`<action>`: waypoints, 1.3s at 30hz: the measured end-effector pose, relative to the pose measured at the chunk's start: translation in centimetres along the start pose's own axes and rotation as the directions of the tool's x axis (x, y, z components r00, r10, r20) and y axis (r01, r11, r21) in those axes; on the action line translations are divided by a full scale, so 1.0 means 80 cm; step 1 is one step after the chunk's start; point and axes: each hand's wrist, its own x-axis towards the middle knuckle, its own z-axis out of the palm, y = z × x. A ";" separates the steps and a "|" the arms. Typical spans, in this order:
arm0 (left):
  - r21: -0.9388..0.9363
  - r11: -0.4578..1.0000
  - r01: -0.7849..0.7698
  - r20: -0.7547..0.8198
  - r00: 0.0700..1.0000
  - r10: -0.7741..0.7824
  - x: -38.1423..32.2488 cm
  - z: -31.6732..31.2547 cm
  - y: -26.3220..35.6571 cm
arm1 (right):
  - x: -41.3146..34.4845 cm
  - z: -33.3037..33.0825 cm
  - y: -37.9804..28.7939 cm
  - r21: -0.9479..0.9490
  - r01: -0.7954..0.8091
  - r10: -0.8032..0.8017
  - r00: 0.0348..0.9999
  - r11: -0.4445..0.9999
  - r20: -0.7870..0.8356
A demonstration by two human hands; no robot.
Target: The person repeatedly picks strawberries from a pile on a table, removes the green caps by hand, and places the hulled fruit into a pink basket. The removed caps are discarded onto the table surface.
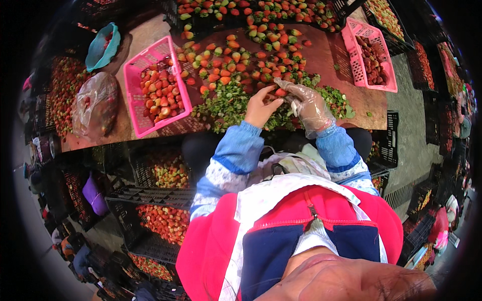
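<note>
My left hand point(262, 106), bare, has its thumb and fingers around one side of a strawberry point(280, 92). My right hand point(307, 105), in a clear plastic glove, is at the other side of that berry; a small light-coloured thing, too blurred to name, shows by its fingers. Whether the right fingers grip the berry is hard to tell. Below and beside both hands lies a heap of green strawberry leaf caps point(226, 103). Beyond them, loose strawberries with green caps point(235, 56) spread over the reddish-brown tabletop point(324, 49).
A pink plastic basket point(131, 101) of capless strawberries stands at the left, another pink basket point(354, 60) of darker berries at the right. Farther left are a plastic bag point(94, 101) and a turquoise basin point(101, 49). Black crates point(150, 195) of strawberries stand below the table's edge.
</note>
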 end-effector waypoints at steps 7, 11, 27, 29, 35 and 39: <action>-0.019 1.000 0.012 -0.002 1.000 -0.012 0.023 0.021 -0.019 | -0.008 -0.006 0.015 0.588 -0.242 0.256 0.965 0.772 0.061; -0.216 0.976 0.039 0.012 0.999 -0.037 0.010 0.021 -0.019 | -0.008 0.006 0.042 0.848 -0.267 0.287 0.947 0.459 0.143; -0.011 0.987 0.163 -0.033 0.986 -0.164 -0.033 0.006 -0.024 | -0.022 0.006 0.022 -0.269 -0.166 0.198 0.976 0.949 0.094; -0.031 0.989 0.144 0.028 0.989 -0.143 -0.035 0.012 -0.028 | -0.036 0.016 0.024 0.020 -0.263 0.260 0.960 0.965 0.101; 0.051 0.998 -0.029 0.098 0.995 0.023 -0.049 0.004 -0.031 | -0.051 -0.002 -0.023 0.241 -0.196 0.124 0.951 0.951 0.283; 0.414 0.889 -0.195 0.068 0.981 0.184 -0.064 -0.003 -0.025 | -0.057 0.013 -0.029 0.179 -0.234 0.174 0.939 0.956 0.297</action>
